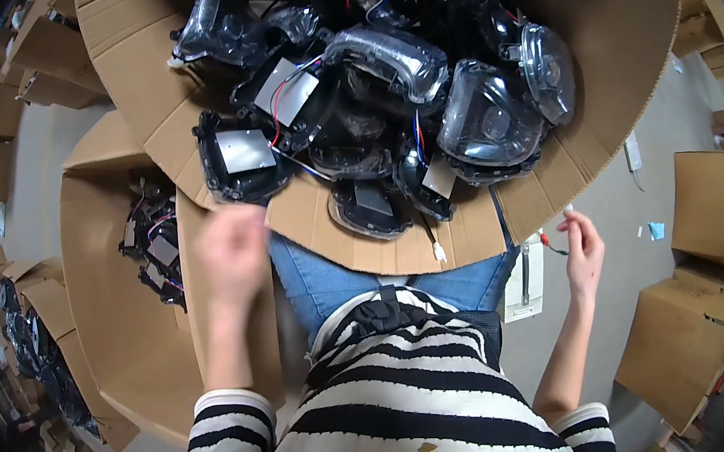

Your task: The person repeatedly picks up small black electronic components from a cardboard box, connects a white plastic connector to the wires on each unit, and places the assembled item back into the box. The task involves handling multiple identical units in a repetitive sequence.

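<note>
My left hand [236, 249], smeared by motion, is at the left front rim of a large cardboard box [629, 116]. Its fingers cannot be made out; the nearest thing is a black lamp unit [245, 154] with a silver plate. My right hand [581, 246] hangs outside the box at the right, fingers curled in toward the thumb; whatever they hold, if anything, is too small to name. Close by it is a short red and green wire piece [550, 243]. Clear-lensed vehicle lamps [493, 115] lie heaped in the box, some with loose wires and a white plug [439, 253].
A second open carton [128, 345] at my left holds several lamp units [162, 250]. On the floor at right lies a white board with a dark bar [524, 283]. Brown cartons [680, 350] stand further right. Black plastic-wrapped goods [37, 343] lie at far left.
</note>
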Motion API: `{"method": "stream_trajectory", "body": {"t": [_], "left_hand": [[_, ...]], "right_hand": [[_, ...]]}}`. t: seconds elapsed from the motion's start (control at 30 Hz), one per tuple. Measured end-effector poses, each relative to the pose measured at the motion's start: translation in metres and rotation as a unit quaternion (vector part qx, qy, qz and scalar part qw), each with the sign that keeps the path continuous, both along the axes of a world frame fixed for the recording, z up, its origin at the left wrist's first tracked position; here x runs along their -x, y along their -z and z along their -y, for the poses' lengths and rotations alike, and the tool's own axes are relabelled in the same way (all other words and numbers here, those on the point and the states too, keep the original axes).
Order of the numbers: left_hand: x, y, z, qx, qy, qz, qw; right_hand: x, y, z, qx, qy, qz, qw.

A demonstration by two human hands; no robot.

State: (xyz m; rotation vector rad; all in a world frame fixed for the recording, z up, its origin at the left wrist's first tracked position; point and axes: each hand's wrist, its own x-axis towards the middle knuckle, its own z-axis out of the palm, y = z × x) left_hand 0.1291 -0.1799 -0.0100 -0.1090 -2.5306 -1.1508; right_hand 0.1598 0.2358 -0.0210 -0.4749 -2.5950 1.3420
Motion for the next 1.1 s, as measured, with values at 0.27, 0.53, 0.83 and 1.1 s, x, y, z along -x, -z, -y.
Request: {"method": "stream_trajectory", "body": {"t": [0.27, 0.53, 0.83, 1.1], "left_hand": [[0.020, 0.079, -0.050, 0.128, 0.107, 0.144, 0.975], [0.003, 0.059, -0.057, 0.323, 0.280, 0.139, 0.893], [-0.007, 0.023, -0.072, 0.399, 0.334, 0.198, 0.831], [0.038, 0.095, -0.128, 0.382, 0.264, 0.166, 0.870]], "right_hand": [[-0.062, -0.004, 0.051, 0.154, -0.144, 0.157, 0.965], [-0.056, -0.017, 0.069, 0.105, -0.263, 0.245, 0.927], [-0.048, 0.003, 0.080, 0.123, -0.347, 0.196, 0.909], [-0.049, 0.009, 0.076, 0.155, -0.332, 0.186, 0.912]]}}
